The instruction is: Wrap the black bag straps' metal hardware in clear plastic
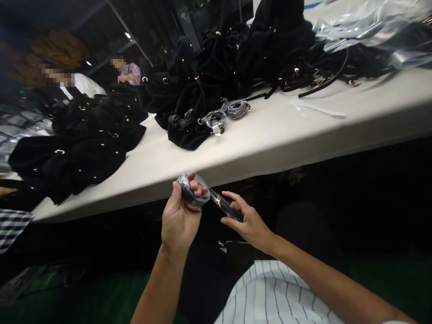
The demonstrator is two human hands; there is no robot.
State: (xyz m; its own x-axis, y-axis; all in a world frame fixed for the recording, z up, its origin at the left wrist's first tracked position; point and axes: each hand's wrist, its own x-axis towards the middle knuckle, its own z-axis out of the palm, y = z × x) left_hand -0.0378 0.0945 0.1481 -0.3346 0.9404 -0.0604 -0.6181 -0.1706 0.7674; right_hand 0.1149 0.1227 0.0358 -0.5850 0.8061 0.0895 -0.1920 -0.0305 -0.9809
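My left hand (184, 211) is closed round a coiled strap (192, 202) covered in clear film, with fingertips poking through the ring of the coil. From the coil's right side a dark, shiny, film-covered length (223, 204) slants down to my right hand (248, 220), which grips its lower end between thumb and fingers. Whether this length is strap or a roll of film, I cannot tell. Both hands are in front of the table edge. On the table, two more film-wrapped coiled straps (238, 109) lie beside a black bag (189, 128) with gold rings.
A long table with a pale cover (270, 144) runs across in front of me. Black bags (77, 144) are heaped on its left and back. Clear plastic bags (371, 27) lie at the right, near a white strip (319, 109). Two people (133, 74) are beyond the left heap.
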